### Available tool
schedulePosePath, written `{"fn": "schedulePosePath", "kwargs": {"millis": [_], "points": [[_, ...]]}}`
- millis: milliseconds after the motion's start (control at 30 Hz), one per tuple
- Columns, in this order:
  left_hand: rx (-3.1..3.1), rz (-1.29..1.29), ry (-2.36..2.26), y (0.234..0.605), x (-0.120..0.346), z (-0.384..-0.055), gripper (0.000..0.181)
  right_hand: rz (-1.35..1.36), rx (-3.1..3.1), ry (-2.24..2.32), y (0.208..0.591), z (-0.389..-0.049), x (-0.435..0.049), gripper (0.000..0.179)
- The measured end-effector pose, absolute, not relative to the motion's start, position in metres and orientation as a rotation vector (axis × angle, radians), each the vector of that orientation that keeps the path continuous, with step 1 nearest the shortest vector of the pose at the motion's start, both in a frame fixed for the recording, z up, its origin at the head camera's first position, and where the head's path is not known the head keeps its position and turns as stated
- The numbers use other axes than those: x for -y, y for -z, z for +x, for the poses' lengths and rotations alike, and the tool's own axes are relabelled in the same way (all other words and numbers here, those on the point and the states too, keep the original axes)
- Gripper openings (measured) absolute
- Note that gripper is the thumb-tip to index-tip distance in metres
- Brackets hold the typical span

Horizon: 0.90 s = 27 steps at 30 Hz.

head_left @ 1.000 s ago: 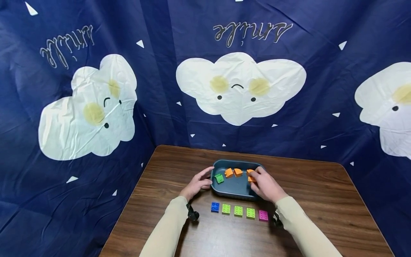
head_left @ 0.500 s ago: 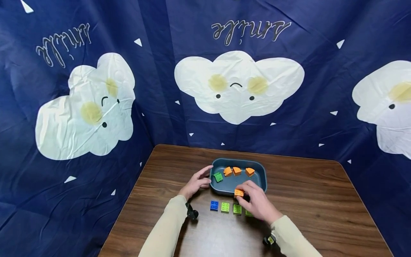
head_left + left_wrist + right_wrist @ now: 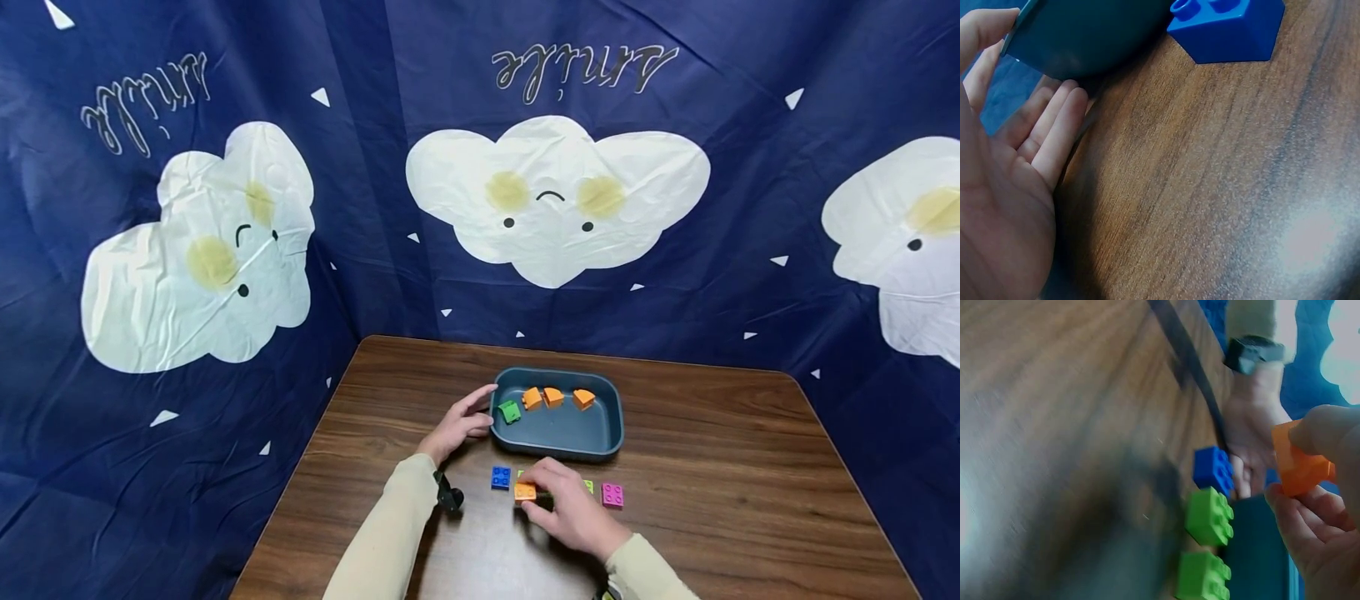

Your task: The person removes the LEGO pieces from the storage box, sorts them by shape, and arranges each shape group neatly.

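In the head view my right hand [image 3: 567,508] pinches an orange toy building brick [image 3: 525,492] between thumb and fingers, just in front of the row of bricks. The right wrist view shows the same orange brick [image 3: 1297,461] held off the table. My left hand [image 3: 459,427] touches the left end of a dark blue-green tray [image 3: 555,455], fingers spread and fairly straight against its rim and side. Inside the tray lie three orange pieces [image 3: 553,397] and a green piece [image 3: 510,412].
A row on the table holds a blue brick [image 3: 501,477], lime-green bricks [image 3: 1208,517] partly hidden by my right hand in the head view, and a magenta brick [image 3: 612,495] at the right end. A dark blue cloth [image 3: 360,167] hangs behind the wooden table [image 3: 712,433].
My right hand has taken the orange brick out of the tray and carried it toward me and left, over the row's near side. The left hand stays at the tray.
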<state>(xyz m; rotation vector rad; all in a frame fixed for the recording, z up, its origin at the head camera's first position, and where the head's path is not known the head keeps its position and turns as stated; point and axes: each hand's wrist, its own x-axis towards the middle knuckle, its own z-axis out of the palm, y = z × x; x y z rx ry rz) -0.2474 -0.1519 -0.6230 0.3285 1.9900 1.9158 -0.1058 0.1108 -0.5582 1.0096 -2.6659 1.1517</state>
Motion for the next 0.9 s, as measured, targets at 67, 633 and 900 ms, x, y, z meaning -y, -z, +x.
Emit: {"fn": "schedulePosePath", "kwargs": {"millis": [67, 633, 900], "points": [[-1.986, 0.332, -1.916, 0.623, 0.152, -0.247, 0.067, 1.021, 2.689, -1.158, 0.563, -0.102, -0.106, 0.024], [-2.028, 0.319, -1.882, 0.621, 0.152, -0.248, 0.066, 0.920, 2.872, -1.149, 0.599, -0.088, -0.077, 0.020], [-1.978, 0.368, -1.907, 0.618, 0.151, -0.247, 0.070, 0.829, 2.857, -1.122, 0.614, -0.088, -0.071, 0.019]]}}
